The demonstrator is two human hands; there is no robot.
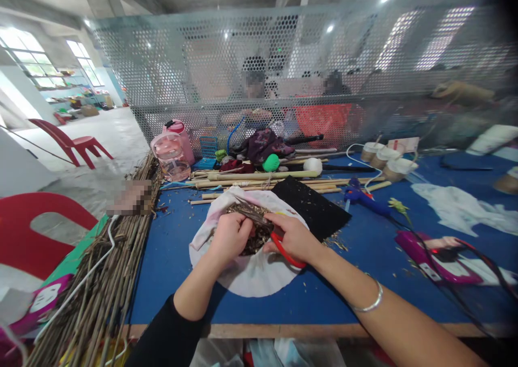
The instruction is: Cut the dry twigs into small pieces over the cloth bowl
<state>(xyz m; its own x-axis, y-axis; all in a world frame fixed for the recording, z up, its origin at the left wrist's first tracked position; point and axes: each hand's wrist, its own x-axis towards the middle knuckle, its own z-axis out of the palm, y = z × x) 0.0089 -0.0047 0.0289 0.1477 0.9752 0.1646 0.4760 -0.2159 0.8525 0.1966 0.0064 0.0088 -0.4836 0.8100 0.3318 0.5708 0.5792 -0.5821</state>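
Note:
My left hand (230,236) is closed round a few short dark twigs (251,212), which point up and to the left. Red-handled scissors (288,252) are gripped in my right hand (294,237), close against the right end of the twigs; their blades are mostly hidden. Both hands are over a white cloth (259,281) spread in a rounded shape on the table. Small brown cut pieces (256,244) are heaped in its middle. Partly under the cloth's back right side lies a black sheet (311,208).
Long thin sticks (109,280) are piled at the left. Pale rods (267,177), a green ball (271,163) and a pink jug (172,156) stand before a perforated screen (194,70). At the right are a blue glue gun (366,199) and a purple box (437,262). People sit beyond the screen.

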